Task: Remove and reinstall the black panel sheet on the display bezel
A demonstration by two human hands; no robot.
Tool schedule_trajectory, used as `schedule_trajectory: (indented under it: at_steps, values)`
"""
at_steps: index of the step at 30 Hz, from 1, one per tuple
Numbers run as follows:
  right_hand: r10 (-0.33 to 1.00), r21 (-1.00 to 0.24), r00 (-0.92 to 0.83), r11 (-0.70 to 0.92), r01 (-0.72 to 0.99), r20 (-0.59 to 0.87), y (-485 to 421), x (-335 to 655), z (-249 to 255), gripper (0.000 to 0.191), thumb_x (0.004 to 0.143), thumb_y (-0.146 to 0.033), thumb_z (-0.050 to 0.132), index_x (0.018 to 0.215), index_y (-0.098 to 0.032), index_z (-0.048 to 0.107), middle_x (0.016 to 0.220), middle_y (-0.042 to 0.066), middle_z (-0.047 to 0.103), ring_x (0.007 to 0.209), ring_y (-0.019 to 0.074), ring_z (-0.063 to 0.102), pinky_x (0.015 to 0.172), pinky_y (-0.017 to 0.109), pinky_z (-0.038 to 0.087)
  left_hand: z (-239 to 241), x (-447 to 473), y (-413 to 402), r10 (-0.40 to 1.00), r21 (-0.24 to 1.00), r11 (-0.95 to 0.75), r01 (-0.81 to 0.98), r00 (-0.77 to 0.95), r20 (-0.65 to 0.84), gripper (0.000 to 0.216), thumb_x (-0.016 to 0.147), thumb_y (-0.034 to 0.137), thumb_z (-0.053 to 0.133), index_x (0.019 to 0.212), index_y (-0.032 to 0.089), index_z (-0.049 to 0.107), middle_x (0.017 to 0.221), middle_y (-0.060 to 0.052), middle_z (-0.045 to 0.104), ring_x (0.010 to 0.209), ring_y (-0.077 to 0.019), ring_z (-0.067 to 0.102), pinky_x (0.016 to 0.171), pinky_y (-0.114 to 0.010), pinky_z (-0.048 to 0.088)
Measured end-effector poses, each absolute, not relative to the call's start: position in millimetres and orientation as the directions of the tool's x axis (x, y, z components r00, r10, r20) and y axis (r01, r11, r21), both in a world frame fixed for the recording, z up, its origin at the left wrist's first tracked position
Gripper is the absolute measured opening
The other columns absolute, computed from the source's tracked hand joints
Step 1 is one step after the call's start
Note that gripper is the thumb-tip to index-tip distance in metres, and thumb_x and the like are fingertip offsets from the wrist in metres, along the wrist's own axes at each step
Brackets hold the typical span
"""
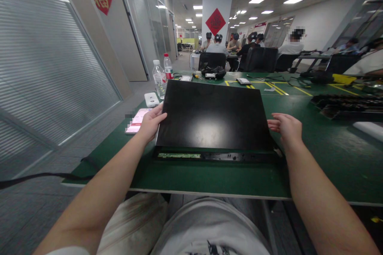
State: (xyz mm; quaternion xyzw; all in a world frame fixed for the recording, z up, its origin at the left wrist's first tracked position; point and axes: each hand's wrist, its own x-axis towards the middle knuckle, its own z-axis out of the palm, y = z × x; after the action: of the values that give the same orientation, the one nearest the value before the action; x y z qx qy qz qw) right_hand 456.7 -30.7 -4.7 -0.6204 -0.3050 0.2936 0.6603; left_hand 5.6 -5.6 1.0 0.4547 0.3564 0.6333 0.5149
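A black LCD screen panel (214, 115) is tilted up over the green table in front of me. My left hand (152, 121) grips its left edge, thumb on the front and fingers behind. Beside the right edge is my right hand (285, 127), its fingers stretched toward the panel; whether the fingertips touch it I cannot tell. Along the panel's lower edge runs a black frame strip (236, 157) with a narrow green circuit board (179, 155) at its left part. The back of the panel is hidden.
Left of the panel are a phone (138, 121), a white device (151, 99) and two bottles, one clear (159, 79), one red-capped (168, 67). Dark stacked strips (344, 105) lie at the right. Several people sit at tables behind. The green table's front edge (209, 195) is close to my body.
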Motion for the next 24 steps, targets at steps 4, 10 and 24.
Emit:
schedule_trajectory:
  at_steps: [4,10,24]
  values:
    - [0.750,-0.995,0.658,0.101,-0.005,0.073,-28.5,461.3,-7.5,0.010,0.070,-0.014,0.066,0.076,-0.022,0.067,0.060,0.004,0.069,0.048,0.0134,0.062,0.039,0.018,0.044,-3.4,5.4,-2.3,0.979,0.923,-0.205,-0.325,-0.060,0.196,0.051,0.057,0.013,0.086,0.107,0.017,0.081,0.112,-0.012,0.083,0.126,-0.0354,0.069,0.106,-0.043,0.056]
    - [0.704,-0.987,0.702,0.161,-0.003,0.113,-25.7,465.2,-10.3,0.007,0.069,-0.016,0.067,0.073,-0.022,0.067,0.056,0.003,0.065,0.044,0.0120,0.058,0.037,0.019,0.038,-7.7,6.7,-0.7,0.987,0.933,-0.160,-0.321,-0.044,0.155,0.046,0.058,0.012,0.084,0.104,0.016,0.081,0.108,-0.011,0.083,0.121,-0.0343,0.072,0.105,-0.044,0.057]
    - [0.703,-0.990,0.706,0.137,-0.007,0.092,-29.1,459.3,-5.0,0.011,0.070,-0.012,0.064,0.071,-0.023,0.066,0.055,0.001,0.064,0.045,0.0102,0.056,0.036,0.016,0.038,-14.4,3.5,3.5,0.988,0.949,-0.156,-0.275,-0.045,0.150,0.050,0.059,0.008,0.082,0.108,0.015,0.078,0.104,-0.011,0.083,0.116,-0.0341,0.074,0.103,-0.044,0.057]
